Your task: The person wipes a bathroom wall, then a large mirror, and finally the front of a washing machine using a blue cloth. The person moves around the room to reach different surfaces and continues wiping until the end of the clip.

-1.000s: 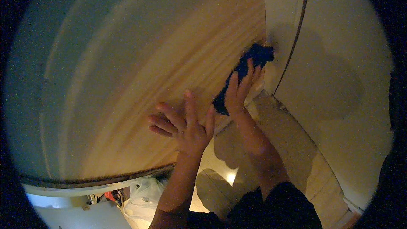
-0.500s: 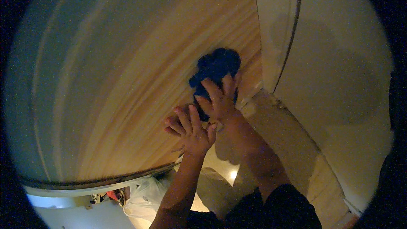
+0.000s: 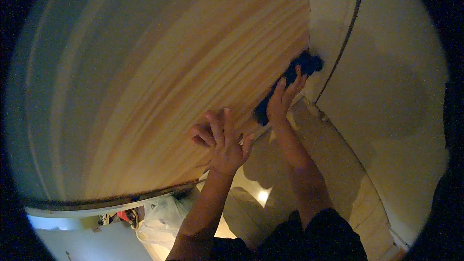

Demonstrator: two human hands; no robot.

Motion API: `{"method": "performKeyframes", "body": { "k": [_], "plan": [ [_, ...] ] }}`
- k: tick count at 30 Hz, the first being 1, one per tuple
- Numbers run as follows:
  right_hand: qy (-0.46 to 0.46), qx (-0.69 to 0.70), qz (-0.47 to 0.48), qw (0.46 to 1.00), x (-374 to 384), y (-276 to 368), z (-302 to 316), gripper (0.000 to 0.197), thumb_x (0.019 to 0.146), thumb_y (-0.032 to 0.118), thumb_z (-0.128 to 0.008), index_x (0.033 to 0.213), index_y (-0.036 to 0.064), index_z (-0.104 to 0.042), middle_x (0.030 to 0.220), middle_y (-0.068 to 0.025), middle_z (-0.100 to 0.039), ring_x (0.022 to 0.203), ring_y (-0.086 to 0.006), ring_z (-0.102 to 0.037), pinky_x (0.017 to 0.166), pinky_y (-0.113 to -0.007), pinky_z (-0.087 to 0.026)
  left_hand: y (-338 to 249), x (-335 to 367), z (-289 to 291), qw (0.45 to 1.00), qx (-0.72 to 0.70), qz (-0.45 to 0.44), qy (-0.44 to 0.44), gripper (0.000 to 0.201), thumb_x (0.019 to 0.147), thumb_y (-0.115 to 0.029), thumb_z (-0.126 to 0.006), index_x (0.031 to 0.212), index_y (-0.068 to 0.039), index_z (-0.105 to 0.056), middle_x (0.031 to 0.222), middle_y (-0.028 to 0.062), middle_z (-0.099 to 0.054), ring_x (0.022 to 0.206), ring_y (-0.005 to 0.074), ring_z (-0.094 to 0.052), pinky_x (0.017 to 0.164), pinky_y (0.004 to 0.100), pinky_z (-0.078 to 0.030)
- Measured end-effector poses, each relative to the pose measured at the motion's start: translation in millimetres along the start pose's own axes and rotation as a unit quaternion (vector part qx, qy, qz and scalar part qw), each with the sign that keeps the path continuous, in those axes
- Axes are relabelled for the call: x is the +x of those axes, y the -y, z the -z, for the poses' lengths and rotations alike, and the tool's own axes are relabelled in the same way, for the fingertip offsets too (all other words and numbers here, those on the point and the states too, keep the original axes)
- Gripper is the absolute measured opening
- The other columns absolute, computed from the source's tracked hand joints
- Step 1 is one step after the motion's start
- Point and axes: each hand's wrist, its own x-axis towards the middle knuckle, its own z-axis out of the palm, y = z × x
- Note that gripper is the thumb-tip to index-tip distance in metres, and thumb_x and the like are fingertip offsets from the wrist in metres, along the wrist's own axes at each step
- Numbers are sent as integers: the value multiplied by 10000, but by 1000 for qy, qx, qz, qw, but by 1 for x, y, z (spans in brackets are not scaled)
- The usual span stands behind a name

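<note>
A broad striped panel (image 3: 159, 72) in tan, brown and grey filled most of the view, bending toward the rim, with a pale wall (image 3: 391, 82) to its right and a beige floor (image 3: 333, 174) below. The person's forearms rose from the lower edge, the dark sleeve (image 3: 333, 234) of the right one showing. A whitish plastic bag (image 3: 162, 224) sat at the lower left, beside the left forearm. Smaller than these was the blue cloth (image 3: 303, 60), bunched into a long, slanting strip near the panel's right edge, just above the floor. It looked soft, limp and light, unlikely to break, and apt to fold or slide under pressure; a flat palm with spread fingers along its middle seemed the best hold, as its loose ends would give little control. The right hand (image 3: 284, 99) lay along the cloth's lower side, its fingers long and slightly parted over it rather than curled round it. The left hand (image 3: 223, 146) was half spread near the panel, some fingers bent, with nothing seen in it; whether it touched the panel could not be told. Smallest was a red item (image 3: 127, 216) beside the bag, too blurred to identify.
</note>
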Motion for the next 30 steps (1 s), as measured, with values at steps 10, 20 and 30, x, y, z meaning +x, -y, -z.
{"method": "performKeyframes", "body": {
  "k": [10,20,30],
  "plan": [
    [221,-237,220,920,-150,-6,-13,580,873,395,-434,1326,66,-284,1375,-230,-217,1222,-493,-218,1019,-570,-134,10,-10,23,994,-109,-16,29,768,838,-505,-430,1379,-23,-177,1421,294,-44,1294,500,27,988,621,60],
    [117,-16,453,884,-78,98,-12,386,762,447,-577,1109,279,-559,1144,-170,-341,1178,-520,-233,920,-700,-185,44,-18,53,994,-19,37,-106,771,835,-561,-374,1360,-9,-249,1419,283,-100,1312,463,28,1022,561,54],
    [109,-27,206,972,-68,75,-7,636,874,293,-446,1314,-85,-186,1343,-398,-42,1262,-511,-47,1020,-550,-61,39,-19,66,996,74,33,-27,722,838,-541,-403,1330,-17,-335,1423,201,-205,1333,391,-71,1058,498,14]
  ]
}}
